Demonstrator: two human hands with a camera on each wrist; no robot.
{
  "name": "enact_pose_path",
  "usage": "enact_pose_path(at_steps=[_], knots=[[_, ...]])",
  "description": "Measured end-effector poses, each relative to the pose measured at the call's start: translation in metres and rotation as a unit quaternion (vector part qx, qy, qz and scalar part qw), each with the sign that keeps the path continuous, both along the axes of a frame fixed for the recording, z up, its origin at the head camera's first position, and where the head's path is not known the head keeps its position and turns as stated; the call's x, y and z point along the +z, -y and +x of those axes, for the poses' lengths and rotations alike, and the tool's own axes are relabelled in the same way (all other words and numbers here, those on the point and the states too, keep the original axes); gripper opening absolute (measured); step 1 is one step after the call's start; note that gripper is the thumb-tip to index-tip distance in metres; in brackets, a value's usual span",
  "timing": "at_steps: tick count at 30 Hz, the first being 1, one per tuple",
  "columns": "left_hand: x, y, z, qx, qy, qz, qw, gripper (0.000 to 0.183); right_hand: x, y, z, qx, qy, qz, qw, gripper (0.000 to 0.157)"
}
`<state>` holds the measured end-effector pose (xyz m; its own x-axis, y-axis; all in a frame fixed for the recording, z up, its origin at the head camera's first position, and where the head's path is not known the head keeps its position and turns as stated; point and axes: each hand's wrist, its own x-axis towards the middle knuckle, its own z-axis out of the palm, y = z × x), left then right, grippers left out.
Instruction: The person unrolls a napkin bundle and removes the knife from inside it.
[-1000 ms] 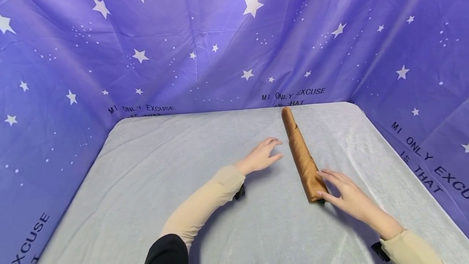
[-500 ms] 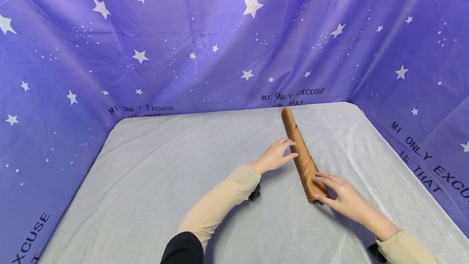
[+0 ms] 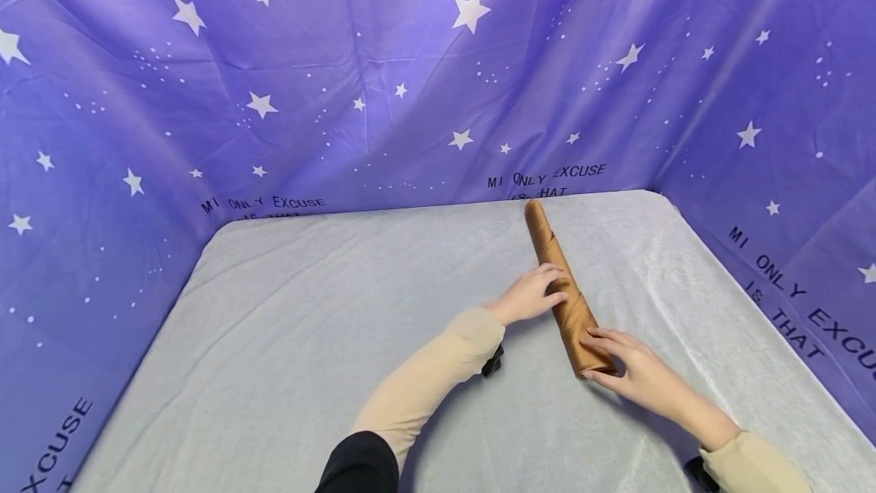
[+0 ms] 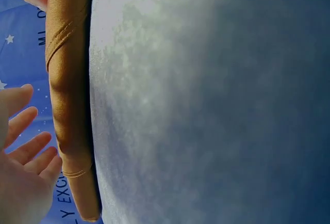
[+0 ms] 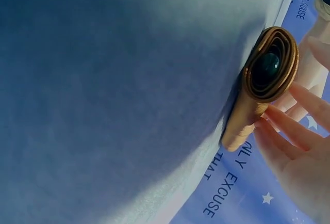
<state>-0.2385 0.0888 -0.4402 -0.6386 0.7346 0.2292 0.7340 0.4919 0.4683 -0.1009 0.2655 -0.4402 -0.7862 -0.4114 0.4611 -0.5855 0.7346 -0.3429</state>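
A roll of shiny brown cloth lies lengthwise on the table, its far end close to the back edge. Its near end shows wound layers in the right wrist view, with a dark rounded thing inside. My left hand is at the middle of the roll from the left, fingers loosely bent over it; in the left wrist view those fingers are spread beside the cloth. At the near end my right hand has its fingertips at the roll's right side and thumb by the end. Firm contact is hard to tell.
A pale grey plush cover lies over the table. Purple starry curtains with printed words rise at the back and both sides. Each wrist carries a small black camera.
My left hand has moved right, from beside the roll to over its middle. My right hand has shifted slightly left at the near end. The roll stays in place.
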Motion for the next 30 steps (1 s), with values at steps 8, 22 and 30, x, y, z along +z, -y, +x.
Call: enact_pose_path(at_steps=[8,22,30], knots=[[-0.003,-0.009,0.0,-0.008,0.021,-0.006,0.9997,0.032,-0.004,-0.002,-0.002,0.013,0.011,-0.003,1.0,0.046],[-0.011,-0.012,-0.006,0.003,0.051,-0.03,0.9982,0.032,-0.005,-0.003,-0.003,0.032,0.037,-0.001,0.999,0.047],[-0.012,-0.012,-0.009,0.01,0.065,-0.042,0.997,0.033,-0.005,-0.004,-0.007,0.04,0.031,-0.004,0.999,0.047]])
